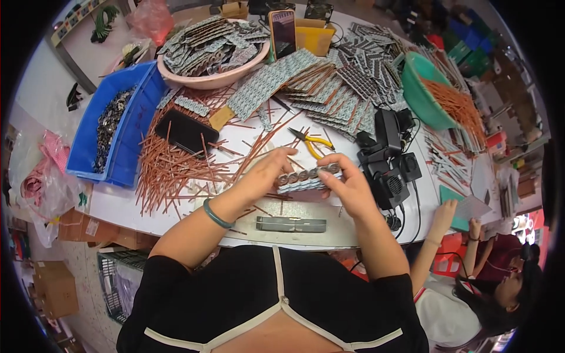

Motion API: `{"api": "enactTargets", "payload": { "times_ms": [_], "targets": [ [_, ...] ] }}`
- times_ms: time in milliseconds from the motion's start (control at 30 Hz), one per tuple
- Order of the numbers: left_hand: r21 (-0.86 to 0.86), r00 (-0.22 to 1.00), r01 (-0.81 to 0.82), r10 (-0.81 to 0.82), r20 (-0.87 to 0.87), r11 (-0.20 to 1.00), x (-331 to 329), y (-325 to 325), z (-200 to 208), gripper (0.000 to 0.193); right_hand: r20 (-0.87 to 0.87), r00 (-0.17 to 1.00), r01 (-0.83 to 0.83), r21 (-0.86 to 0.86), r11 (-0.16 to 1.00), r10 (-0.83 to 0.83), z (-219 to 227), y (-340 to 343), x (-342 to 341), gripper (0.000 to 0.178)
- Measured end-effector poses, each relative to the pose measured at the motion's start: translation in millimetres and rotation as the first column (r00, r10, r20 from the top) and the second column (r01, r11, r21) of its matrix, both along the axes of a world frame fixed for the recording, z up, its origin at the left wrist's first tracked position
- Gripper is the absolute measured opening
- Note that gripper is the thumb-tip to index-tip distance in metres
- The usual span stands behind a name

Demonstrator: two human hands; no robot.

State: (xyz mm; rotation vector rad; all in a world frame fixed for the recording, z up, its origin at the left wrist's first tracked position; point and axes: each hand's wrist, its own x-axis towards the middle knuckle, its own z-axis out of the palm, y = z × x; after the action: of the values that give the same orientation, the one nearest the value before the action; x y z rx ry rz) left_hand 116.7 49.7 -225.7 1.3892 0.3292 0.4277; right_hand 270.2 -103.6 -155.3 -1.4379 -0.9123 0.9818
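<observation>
Table: white surface (120, 200) under our two hands, with many parts spread over it.
Neighbour: at our right, another person (453, 315) in a white top reaches to the same table.
Basins: the pink one (206, 83) stands at the far side, filled with patterned grey strips; the green one (412, 88) at right contains brown sticks.
Bin: blue box (140, 112) at left, with small dark metallic parts inside.
Sheets: grey patterned stacks (335, 115) lie fanned across the far middle.
Sticks: a loose brown heap (168, 182) lies beside the blue box, and a black phone (187, 132) rests on it.
Left hand: our left hand (265, 173) is half curled and holds the left end of a grey strip block (307, 179).
Right hand: our right hand (352, 185) pinches its right end, thumb on top.
Block: it is above the table's near part, between both hands.
Bar: a flat grey piece (291, 224) lies nearer to us.
Pliers: yellow-handled (315, 141), just beyond the block.
</observation>
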Motion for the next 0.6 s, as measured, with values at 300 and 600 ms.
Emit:
{"api": "enactTargets", "payload": {
  "times_ms": [300,600],
  "targets": [
    [0.517,0.987,0.104,-0.024,-0.158,0.85,-4,-4,22,0.047,0.133,0.782,0.576,0.22,0.787,-0.609,44,63,189,0.026],
    [0.569,0.976,0.195,-0.1,-0.194,0.799,-11,0,22,0.041,0.928,0.349,0.292,0.026,0.956,-0.132,11,142,221,0.095]
  ]
}}
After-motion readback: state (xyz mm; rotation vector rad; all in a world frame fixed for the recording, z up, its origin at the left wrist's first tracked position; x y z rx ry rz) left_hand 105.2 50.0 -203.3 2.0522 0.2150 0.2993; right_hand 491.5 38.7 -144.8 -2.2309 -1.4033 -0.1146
